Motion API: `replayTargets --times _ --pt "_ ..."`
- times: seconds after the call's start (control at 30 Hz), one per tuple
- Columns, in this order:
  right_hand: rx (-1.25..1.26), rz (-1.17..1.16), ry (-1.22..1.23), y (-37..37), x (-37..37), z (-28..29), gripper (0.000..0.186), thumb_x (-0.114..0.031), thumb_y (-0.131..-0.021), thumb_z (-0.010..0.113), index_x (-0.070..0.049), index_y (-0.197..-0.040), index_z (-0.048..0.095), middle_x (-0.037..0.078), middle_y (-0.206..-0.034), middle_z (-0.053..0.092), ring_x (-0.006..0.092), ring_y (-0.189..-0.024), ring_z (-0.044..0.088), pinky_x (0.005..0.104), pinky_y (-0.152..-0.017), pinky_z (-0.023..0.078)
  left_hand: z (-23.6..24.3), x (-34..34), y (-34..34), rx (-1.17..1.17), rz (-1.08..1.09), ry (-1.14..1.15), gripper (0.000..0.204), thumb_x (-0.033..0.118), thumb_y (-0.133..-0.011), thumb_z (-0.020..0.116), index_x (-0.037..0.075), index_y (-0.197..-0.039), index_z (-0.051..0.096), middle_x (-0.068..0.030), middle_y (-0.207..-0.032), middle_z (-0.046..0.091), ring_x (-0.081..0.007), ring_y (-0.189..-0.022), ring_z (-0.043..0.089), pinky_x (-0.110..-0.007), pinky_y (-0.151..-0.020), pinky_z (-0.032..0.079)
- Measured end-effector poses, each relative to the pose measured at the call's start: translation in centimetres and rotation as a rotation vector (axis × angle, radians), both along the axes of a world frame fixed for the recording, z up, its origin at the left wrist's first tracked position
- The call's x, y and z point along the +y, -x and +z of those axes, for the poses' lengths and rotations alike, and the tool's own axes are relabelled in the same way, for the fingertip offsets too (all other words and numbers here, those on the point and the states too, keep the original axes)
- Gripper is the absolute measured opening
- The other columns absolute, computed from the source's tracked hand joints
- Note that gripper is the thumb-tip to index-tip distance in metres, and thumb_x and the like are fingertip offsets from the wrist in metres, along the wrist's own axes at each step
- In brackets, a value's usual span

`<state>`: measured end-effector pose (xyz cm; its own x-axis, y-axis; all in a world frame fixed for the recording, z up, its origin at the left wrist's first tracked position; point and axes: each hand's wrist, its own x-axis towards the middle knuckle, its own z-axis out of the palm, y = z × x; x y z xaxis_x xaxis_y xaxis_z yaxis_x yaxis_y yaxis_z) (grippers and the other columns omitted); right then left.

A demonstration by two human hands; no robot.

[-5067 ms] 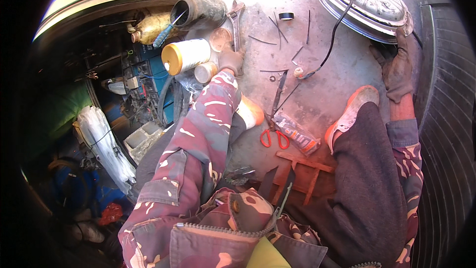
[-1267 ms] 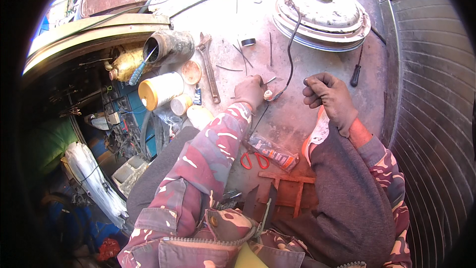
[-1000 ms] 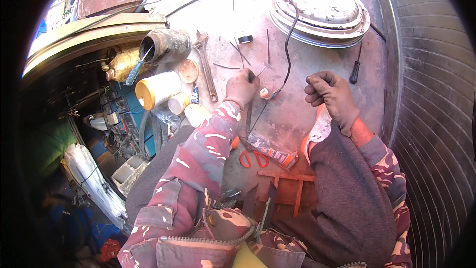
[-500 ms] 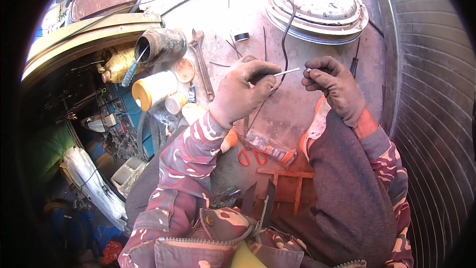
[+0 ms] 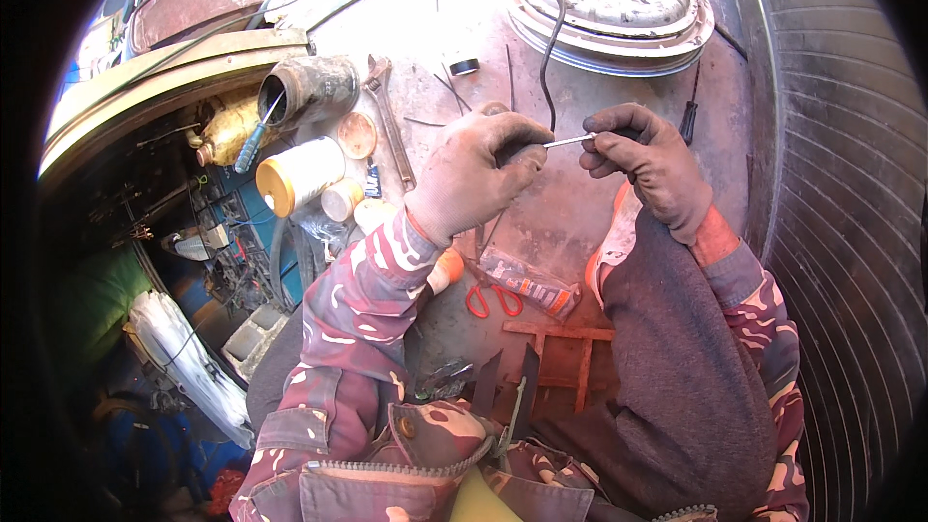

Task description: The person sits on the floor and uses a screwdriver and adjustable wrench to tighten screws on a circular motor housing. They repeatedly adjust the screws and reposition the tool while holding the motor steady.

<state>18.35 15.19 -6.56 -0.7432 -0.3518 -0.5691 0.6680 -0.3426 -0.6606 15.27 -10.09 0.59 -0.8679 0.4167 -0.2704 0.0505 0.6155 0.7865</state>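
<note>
Between its thumb and fingers my left hand (image 5: pixel 478 169) pinches a thin, pale rod-like piece (image 5: pixel 570 141), which points to the right. My right hand (image 5: pixel 652 164) closes thumb and fingertips at the rod's far end; whatever small thing lies within that pinch is hidden. A black cable (image 5: pixel 547 68) comes down from the top and passes behind the gap between my hands. Beyond them a round metal wheel hub (image 5: pixel 614 14) lies flat, its axle upward. Below my hands are red-handled scissors (image 5: pixel 494 301) and a clear printed plastic packet (image 5: pixel 532 282).
An adjustable wrench (image 5: pixel 390 121), an orange-lidded white jar (image 5: pixel 300 176) and a dirty metal cylinder (image 5: pixel 324 89) lie to the left. A roll of black tape (image 5: pixel 465 67) sits farther up, and a screwdriver (image 5: pixel 689 116) lies right of my hands. A ribbed metal shutter (image 5: pixel 841 135) bounds the right side.
My hands have come closer together. The rod's free end, which stood apart from my right hand, now meets its fingertips. The view has shifted slightly.
</note>
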Motion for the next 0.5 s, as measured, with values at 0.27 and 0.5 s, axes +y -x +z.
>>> replayTargets --times 0.27,0.5 --pt "0.24 0.039 -0.184 -0.2 -0.2 -0.1 0.02 -0.005 -0.101 0.072 0.003 -0.119 0.074 0.011 -0.105 0.077 0.0163 -0.096 0.077 0.0289 -0.084 0.063 1.1 0.4 1.1 -0.458 0.142 0.019 0.024 0.013 -0.095 0.072 -0.004 -0.11 0.078 -0.008 -0.086 0.077 -0.0116 -0.077 0.068 -0.031 -0.072 0.056" --pt "0.122 0.089 -0.117 0.6 0.1 0.2 0.021 -0.007 -0.102 0.073 0.004 -0.12 0.074 0.011 -0.104 0.078 0.0173 -0.092 0.078 0.0304 -0.081 0.064 0.9 0.5 1.4 -0.041 -0.104 0.123 0.02 0.012 -0.095 0.074 0.0 -0.111 0.079 -0.009 -0.09 0.073 -0.0158 -0.08 0.069 -0.031 -0.071 0.055"
